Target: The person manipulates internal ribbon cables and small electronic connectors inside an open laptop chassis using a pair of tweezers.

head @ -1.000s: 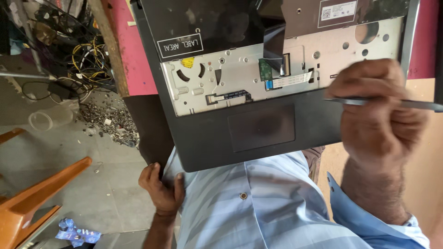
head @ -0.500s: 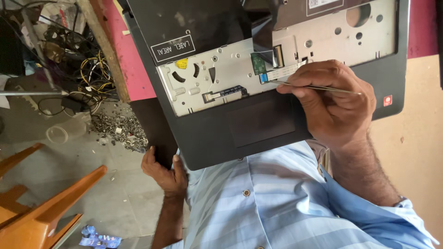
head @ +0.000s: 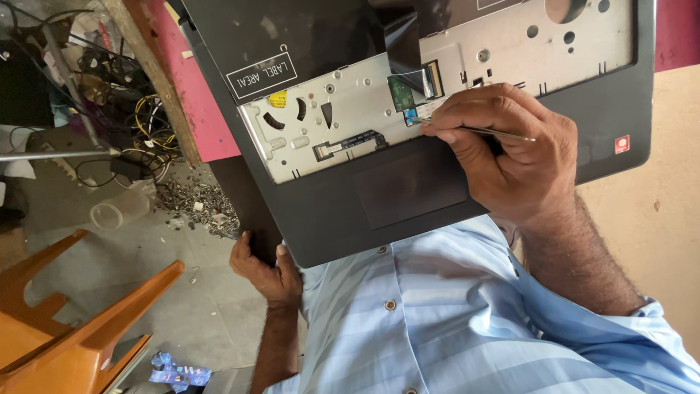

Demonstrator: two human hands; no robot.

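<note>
Tweezers [head: 477,132] pinched in right hand [head: 510,157] fingers probe the ribbon connector [head: 410,115]; left hand [head: 266,270] fingers clamp the laptop palmrest [head: 321,219], steadying it.

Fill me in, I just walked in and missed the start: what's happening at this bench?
A person in a striped blue shirt works on an opened laptop palmrest. The right hand holds a thin metal tool, its tip at the small green board. The left hand grips a dark panel's edge below.
</note>
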